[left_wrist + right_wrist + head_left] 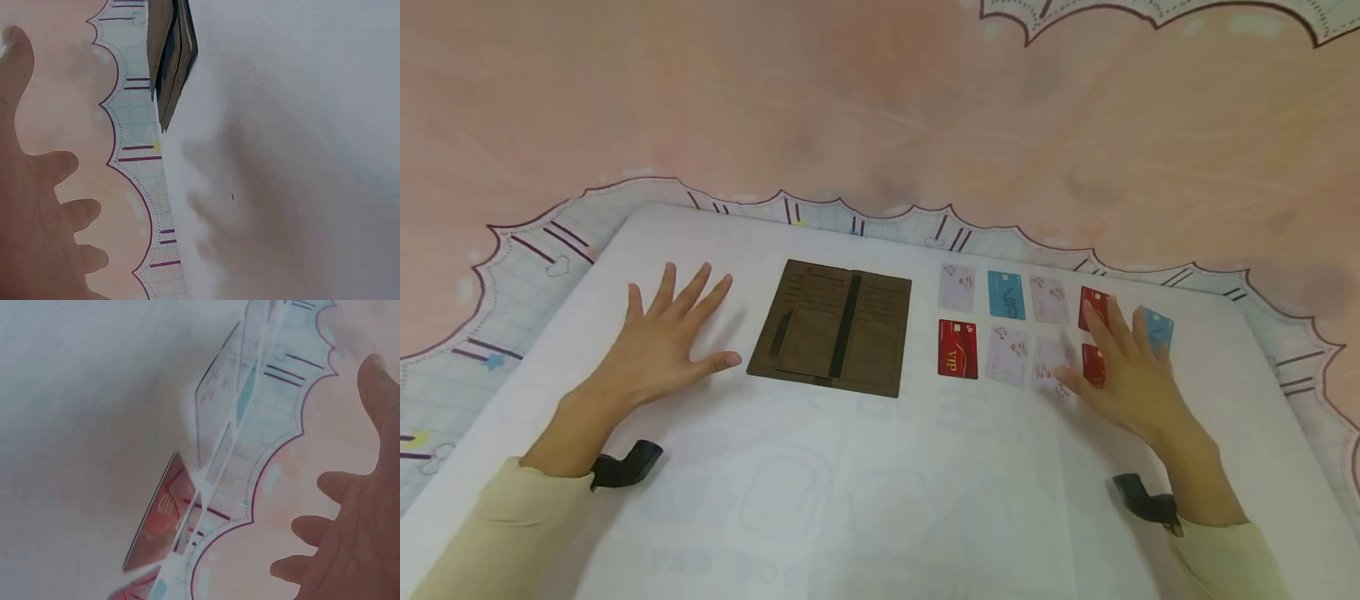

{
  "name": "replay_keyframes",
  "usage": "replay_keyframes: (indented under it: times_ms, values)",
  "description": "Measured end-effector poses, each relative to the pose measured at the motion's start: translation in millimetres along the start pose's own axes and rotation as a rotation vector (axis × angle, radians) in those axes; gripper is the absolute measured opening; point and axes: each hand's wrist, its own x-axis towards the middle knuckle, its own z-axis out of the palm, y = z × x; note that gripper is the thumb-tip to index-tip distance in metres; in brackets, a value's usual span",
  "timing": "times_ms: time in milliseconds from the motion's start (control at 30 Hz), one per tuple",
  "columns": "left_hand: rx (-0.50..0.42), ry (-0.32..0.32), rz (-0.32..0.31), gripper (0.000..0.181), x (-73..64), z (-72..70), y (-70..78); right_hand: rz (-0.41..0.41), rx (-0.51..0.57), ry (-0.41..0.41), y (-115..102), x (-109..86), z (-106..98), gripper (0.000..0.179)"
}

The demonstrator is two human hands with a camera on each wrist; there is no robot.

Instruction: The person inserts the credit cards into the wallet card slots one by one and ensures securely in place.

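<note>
A brown wallet (pixel 812 329) lies unfolded on the white tabletop, its card slots showing and a dark band running down its middle. To its left my left hand (pixel 658 354) is spread with straight fingers and holds nothing. My right hand (pixel 1131 375), fingers apart and also bare, is over the right end of two rows of cards. It partly hides a red card (pixel 1094 302), another red card (pixel 1093 365) and a blue card (pixel 1159 329). Nearer the wallet lie a red VIP card (pixel 958 350), a blue VIP card (pixel 1006 295) and several pale floral cards (pixel 957 287).
The white tabletop (pixel 850 500) bears faint printed shapes. Past its far edge is a pinkish cloth (pixel 820 108) with a scalloped border. A black wrist mount (pixel 628 465) sits at the left wrist, and a similar black mount (pixel 1142 500) at the right.
</note>
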Motion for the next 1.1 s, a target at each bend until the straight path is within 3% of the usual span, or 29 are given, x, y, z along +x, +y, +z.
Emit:
replay_keyframes:
  times_ms: [233,333,533,733,900,967,1100]
  values:
    - [-0.103,0.006,-0.035,0.093,3.4,4.6,-3.6,-0.031,0.183,0.027,-12.2,9.1,4.7,0.092]
    - [-0.155,0.028,-0.018,0.091,6.6,8.0,-5.1,-0.059,0.300,0.043,-20.1,16.0,8.9,0.089]
    - [-0.283,0.064,0.021,0.091,19.2,16.7,-2.8,-0.030,0.464,0.024,-35.8,33.2,21.6,0.084]
    - [-0.517,0.050,0.054,0.092,30.5,34.8,3.8,-0.083,0.660,-0.003,-41.9,45.0,33.5,0.075]
    - [-0.666,0.010,0.028,0.085,36.8,48.6,10.3,-0.158,0.789,-0.006,-47.3,59.1,40.8,0.065]
    - [-0.676,-0.001,0.028,0.084,39.0,53.2,12.2,-0.177,0.821,-0.007,-49.4,66.1,43.5,0.062]
    - [-0.597,0.028,0.105,0.087,42.3,64.3,12.8,-0.156,0.825,-0.021,-51.6,74.8,52.2,0.055]
